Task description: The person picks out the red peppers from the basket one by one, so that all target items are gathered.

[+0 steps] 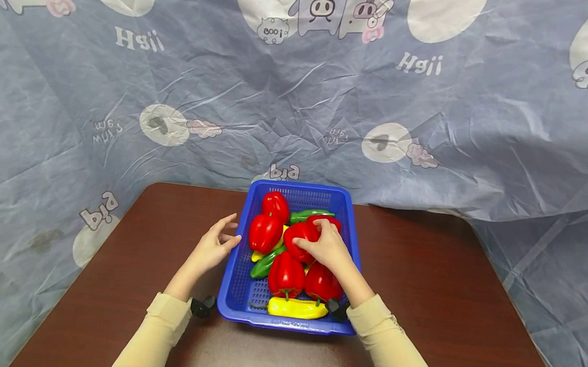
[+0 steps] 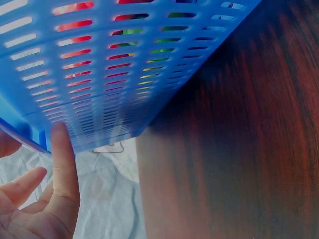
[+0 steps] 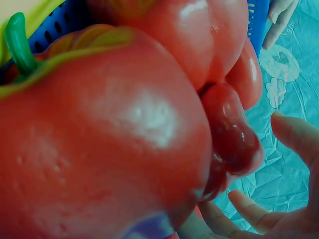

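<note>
A blue plastic basket [image 1: 228, 291] holds several red bell peppers, with green and yellow long peppers among them. My right hand [image 1: 328, 246] reaches in over a red bell pepper [image 1: 298, 238], its fingers spread around the top. In the right wrist view, the thumb [image 3: 294, 134] stands off to one side of the glossy red peppers, and the other fingers reach beside and under them. My left hand [image 1: 214, 246] is at the basket's left rim with fingers apart. One left finger [image 2: 64, 164] lies against the slotted basket wall [image 2: 99, 99] in the left wrist view.
The basket stands on a dark brown wooden table [image 1: 417, 301]. Behind it hangs a wrinkled grey-blue cloth [image 1: 278, 94] with cartoon prints. A yellow long pepper [image 1: 297, 308] lies at the basket's near end, and a green one [image 1: 312, 214] near its far end.
</note>
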A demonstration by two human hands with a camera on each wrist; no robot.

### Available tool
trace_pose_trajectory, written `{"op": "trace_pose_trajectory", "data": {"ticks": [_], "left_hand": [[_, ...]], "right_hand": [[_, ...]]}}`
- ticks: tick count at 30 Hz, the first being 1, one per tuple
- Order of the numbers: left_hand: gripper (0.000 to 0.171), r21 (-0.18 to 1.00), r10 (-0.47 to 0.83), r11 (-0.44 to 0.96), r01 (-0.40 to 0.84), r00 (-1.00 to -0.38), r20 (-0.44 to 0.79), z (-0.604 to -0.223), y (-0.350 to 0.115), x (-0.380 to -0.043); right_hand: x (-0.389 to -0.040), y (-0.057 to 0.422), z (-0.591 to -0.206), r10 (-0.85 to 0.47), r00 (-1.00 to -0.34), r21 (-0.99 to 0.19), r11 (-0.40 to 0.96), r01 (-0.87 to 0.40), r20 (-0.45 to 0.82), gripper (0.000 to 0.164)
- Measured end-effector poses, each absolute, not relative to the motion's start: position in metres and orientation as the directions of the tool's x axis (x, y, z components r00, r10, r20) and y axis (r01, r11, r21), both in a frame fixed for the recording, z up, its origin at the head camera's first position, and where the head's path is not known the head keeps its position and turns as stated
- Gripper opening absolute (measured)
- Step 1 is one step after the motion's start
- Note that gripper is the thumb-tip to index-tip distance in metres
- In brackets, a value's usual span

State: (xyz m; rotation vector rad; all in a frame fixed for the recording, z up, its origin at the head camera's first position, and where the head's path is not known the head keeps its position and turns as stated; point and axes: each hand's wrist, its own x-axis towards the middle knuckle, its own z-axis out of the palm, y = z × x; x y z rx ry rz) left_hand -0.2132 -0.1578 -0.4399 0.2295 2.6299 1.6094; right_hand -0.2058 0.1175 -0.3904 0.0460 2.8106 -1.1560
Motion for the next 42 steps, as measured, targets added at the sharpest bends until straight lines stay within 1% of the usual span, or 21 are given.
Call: {"op": "trace_pose_trajectory", "data": {"ticks": [7, 14, 18, 24, 35, 42], "left_hand": [[0.059, 0.887, 0.146, 0.453, 0.088, -0.989, 0.023, -0.442, -0.158, -0.212], [0.057, 0.914, 0.167, 0.393, 0.097, -0.985, 0.033, -0.444, -0.159, -0.21], [0.056, 0.932, 0.156, 0.357, 0.069, -0.988, 0.013, -0.445, -0.157, -0.209], [0.054, 0.937, 0.128, 0.348, 0.022, -0.992, -0.024, -0.447, -0.153, -0.207], [0.054, 0.945, 0.116, 0.327, -0.003, -0.992, -0.043, -0.444, -0.15, -0.207], [0.054, 0.959, 0.132, 0.282, -0.002, -0.99, -0.041, -0.445, -0.152, -0.208]], "right_hand": [[-0.208, 0.117, -0.395, -0.016, -0.993, -0.688, 0.722, 0.068, -0.116, 0.073], [-0.209, 0.117, -0.399, -0.022, -0.992, -0.686, 0.725, 0.069, -0.123, 0.073], [-0.21, 0.117, -0.399, -0.02, -0.993, -0.691, 0.719, 0.069, -0.12, 0.072], [-0.211, 0.12, -0.401, -0.005, -0.991, -0.709, 0.699, 0.09, -0.131, 0.069], [-0.215, 0.128, -0.386, 0.022, -0.983, -0.787, 0.597, 0.157, -0.18, 0.068], [-0.221, 0.144, -0.371, 0.037, -0.988, -0.836, 0.529, 0.145, -0.148, 0.068]]}}
